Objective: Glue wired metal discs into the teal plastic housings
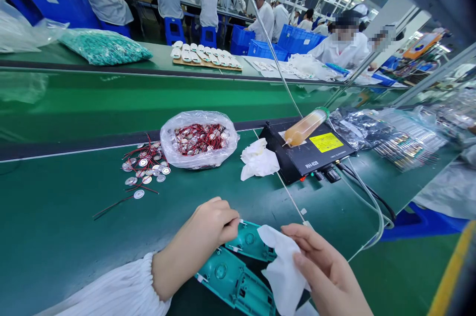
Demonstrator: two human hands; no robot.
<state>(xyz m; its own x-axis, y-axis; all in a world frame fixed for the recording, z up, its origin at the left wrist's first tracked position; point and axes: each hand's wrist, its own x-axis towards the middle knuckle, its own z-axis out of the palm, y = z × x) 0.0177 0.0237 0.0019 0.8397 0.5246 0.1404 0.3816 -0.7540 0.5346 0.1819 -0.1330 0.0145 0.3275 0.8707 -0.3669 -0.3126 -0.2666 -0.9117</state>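
My left hand (210, 221) is closed, its fingertips curled over the near ends of two teal plastic shells; what is between the fingers, if anything, is hidden. One teal shell (232, 281) lies nearest me, with a round ring and moulded ribs showing inside. Just behind it, a second teal shell (249, 241) is partly covered by the tissue. Between thumb and fingers, my right hand (320, 266) grips a crumpled white tissue (282, 266) that hangs over the shells' right side.
Wired metal discs (145, 167) lie loose beside a plastic bag of them (201, 140). A black box (316, 150) carries an amber syringe (305, 127); crumpled paper (259, 159) sits left of it. Cables run off the right. Behind the green partition, a co-worker (345, 45) sits.
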